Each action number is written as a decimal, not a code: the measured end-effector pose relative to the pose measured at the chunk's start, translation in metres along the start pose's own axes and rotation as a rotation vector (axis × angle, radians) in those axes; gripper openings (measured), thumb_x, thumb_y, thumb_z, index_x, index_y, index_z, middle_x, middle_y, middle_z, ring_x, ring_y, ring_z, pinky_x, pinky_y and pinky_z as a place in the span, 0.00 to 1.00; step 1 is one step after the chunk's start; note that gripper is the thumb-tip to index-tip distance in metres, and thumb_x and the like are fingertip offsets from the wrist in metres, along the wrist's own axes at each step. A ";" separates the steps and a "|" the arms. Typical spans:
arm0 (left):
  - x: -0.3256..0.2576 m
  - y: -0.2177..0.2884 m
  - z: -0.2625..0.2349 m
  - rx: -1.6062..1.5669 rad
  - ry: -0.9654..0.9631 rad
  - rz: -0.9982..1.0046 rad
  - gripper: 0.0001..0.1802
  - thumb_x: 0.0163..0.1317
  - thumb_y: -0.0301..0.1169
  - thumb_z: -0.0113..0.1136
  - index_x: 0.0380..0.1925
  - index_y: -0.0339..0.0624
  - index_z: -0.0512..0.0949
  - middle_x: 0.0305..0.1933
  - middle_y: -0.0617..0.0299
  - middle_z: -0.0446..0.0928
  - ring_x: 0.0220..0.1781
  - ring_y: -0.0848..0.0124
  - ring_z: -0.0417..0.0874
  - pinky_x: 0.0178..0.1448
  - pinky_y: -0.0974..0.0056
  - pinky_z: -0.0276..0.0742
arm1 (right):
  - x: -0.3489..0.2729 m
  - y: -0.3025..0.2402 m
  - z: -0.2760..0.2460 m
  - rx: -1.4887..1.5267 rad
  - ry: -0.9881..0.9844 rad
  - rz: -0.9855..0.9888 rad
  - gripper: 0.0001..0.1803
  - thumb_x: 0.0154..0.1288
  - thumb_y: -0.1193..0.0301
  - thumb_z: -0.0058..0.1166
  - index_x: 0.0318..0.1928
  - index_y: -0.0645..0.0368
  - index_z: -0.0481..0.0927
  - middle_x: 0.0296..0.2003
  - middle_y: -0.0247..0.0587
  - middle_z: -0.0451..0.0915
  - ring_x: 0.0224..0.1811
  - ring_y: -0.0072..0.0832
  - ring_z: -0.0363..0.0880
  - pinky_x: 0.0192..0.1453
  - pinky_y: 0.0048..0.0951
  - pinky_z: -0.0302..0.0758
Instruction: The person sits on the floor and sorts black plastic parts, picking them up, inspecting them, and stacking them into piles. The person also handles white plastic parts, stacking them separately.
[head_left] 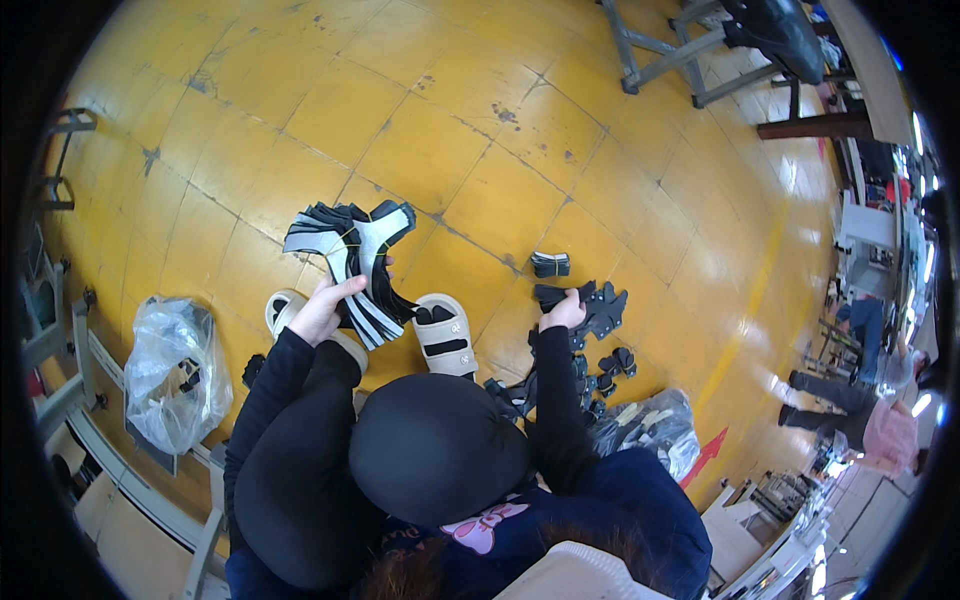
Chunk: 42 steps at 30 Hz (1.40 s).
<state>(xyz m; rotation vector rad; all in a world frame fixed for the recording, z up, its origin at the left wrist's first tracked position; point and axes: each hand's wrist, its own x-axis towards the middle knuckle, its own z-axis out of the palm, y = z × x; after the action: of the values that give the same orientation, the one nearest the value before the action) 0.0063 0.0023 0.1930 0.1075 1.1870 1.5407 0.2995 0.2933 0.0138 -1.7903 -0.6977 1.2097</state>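
Observation:
My left hand [318,312] is closed on a thick bundle of cut shoe-upper pieces [375,240], grey-white on the faces and black along the edges. A thin yellow band runs round the bundle. It is held up over the floor, above my sandals. Lower and to the right, my right hand [566,310] is closed on a small stack of black cut pieces [548,295] close to the floor. Its fingertips are partly hidden. Just beyond lies a small banded bundle [550,264], dark with light edges. Beside the hand is a group of black bundled pieces [604,310].
More black pieces [615,362] and a clear plastic bag of parts [655,430] lie at the right. A clear bag [178,375] stands at the left by a metal frame [85,360]. Beige sandals [445,340] are on my feet. A person [850,410] stands far right.

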 end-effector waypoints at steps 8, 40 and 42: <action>0.011 -0.016 -0.008 -0.228 0.041 -0.097 0.34 0.74 0.53 0.32 0.65 0.36 0.61 0.63 0.54 0.71 0.63 0.65 0.74 0.69 0.59 0.67 | -0.134 -0.070 0.024 0.181 -0.815 0.116 0.23 0.59 0.78 0.43 0.56 0.70 0.70 0.49 0.49 0.80 0.43 0.29 0.79 0.50 0.27 0.75; 0.005 -0.011 -0.008 -0.268 0.022 -0.020 0.27 0.63 0.33 0.59 0.61 0.37 0.65 0.59 0.55 0.74 0.60 0.63 0.76 0.63 0.58 0.73 | -0.014 -0.064 0.036 -0.988 -0.771 -0.565 0.28 0.54 0.69 0.65 0.57 0.59 0.75 0.42 0.46 0.81 0.45 0.31 0.80 0.56 0.35 0.72; 0.005 -0.013 -0.009 -0.149 0.070 0.002 0.30 0.63 0.37 0.59 0.62 0.35 0.65 0.62 0.54 0.71 0.63 0.61 0.74 0.66 0.57 0.71 | -0.069 -0.083 0.056 -0.737 -0.861 -0.409 0.33 0.58 0.71 0.62 0.63 0.64 0.67 0.41 0.42 0.82 0.41 0.26 0.80 0.49 0.26 0.74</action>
<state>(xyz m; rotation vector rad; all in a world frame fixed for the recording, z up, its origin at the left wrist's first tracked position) 0.0078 -0.0007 0.1768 -0.0443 1.1221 1.6411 0.2221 0.2971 0.1079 -1.4543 -2.1098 1.5251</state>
